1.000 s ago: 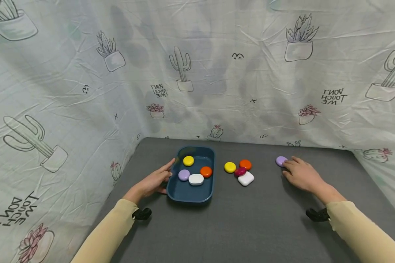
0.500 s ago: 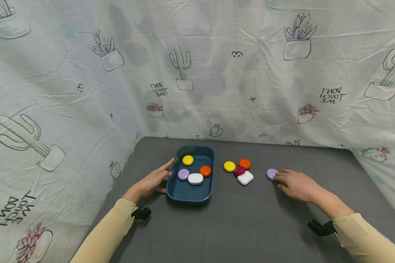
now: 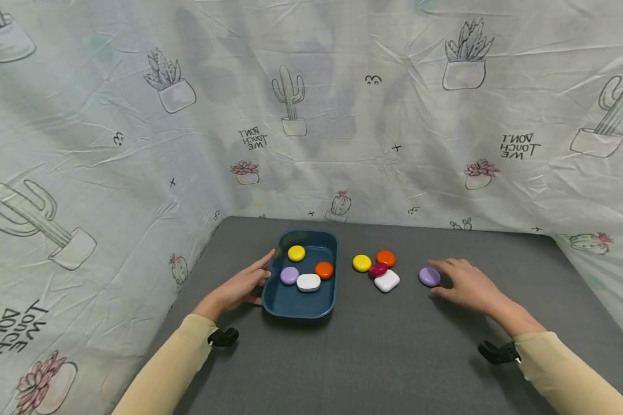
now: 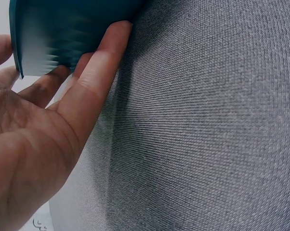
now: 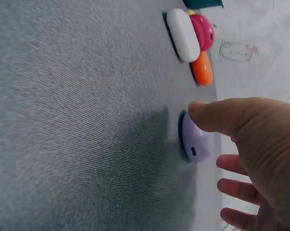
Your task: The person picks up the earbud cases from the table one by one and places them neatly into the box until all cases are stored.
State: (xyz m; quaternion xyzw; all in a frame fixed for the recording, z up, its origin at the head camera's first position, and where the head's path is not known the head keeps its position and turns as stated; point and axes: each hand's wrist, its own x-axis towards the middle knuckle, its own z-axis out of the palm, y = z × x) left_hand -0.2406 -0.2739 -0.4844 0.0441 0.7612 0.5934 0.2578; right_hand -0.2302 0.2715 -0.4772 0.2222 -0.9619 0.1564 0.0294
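Observation:
On the dark table, a glossy purple disc (image 3: 429, 276) with a small dark slot in its edge (image 5: 193, 151) lies flat. My right hand (image 3: 464, 282) is just right of it, thumb and fingers spread apart; in the head view a gap shows between palm and disc. My left hand (image 3: 239, 287) rests against the left side of a blue tray (image 3: 300, 316), its fingers fairly straight along the outer wall (image 4: 53, 33). Inside the tray lie a yellow disc (image 3: 296, 253), a second purple disc (image 3: 289, 275), a white oblong piece (image 3: 308, 282) and an orange disc (image 3: 324, 271).
Between tray and right hand sits a loose cluster: a yellow disc (image 3: 361, 263), an orange disc (image 3: 386, 259), a magenta oval (image 3: 378, 270) and a white rounded square (image 3: 387, 280). A cactus-print sheet (image 3: 342, 115) hangs behind the dark table (image 3: 374, 357).
The right hand brought the purple disc leftward and nearer across the table, then let it go; its fingers have spread and drawn off. The left hand stays at the tray.

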